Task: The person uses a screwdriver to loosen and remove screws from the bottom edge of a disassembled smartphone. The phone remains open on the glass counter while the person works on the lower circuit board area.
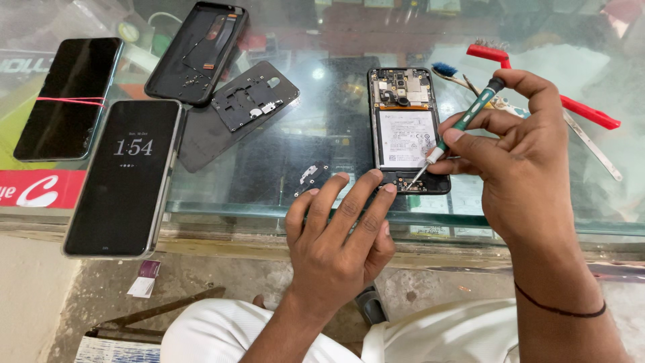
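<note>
I am watching the opened phone [408, 128] lying back-up on the glass counter [322, 121]. My right hand [517, 154] is pinching a green screwdriver [463, 121], its tip touching the phone's lower edge. My left hand [342, 235] is pressing fingertips [373, 176] at that same edge. Left of the phone, a black plate [252, 97] and back cover [198, 50] are lying.

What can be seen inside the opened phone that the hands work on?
Inside the opened phone: a white battery, circuit parts above it. The screwdriver tip touches its bottom edge, partly covered by left-hand fingers.
</note>
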Motion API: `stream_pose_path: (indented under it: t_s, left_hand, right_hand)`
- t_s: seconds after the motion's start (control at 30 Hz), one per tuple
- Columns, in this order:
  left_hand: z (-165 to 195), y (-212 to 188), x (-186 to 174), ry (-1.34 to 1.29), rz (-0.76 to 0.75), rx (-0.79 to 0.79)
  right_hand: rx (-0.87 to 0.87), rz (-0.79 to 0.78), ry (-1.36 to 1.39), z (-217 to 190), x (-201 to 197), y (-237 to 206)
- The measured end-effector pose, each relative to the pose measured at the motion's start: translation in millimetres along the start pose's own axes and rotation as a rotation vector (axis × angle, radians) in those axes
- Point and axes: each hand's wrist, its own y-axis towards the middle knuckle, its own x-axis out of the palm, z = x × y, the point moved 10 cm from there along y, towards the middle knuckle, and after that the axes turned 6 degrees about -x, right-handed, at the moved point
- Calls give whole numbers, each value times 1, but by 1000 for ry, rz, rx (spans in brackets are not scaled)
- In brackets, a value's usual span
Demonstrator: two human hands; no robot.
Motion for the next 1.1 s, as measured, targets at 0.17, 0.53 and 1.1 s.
stream_pose_path:
  t_s: [0.17, 0.53, 1.1]
  left_hand:
    - [-1, 0, -1, -9, -1, 2]
    - [-1, -1, 0, 2, -1, 2]
    - [-1, -2, 1, 6, -12, 0]
  right_hand:
    - [6, 1, -34, 0, 1, 0]
    - [4, -2, -33, 1, 1, 1]
    - [-10, 1, 3, 2, 0, -1]
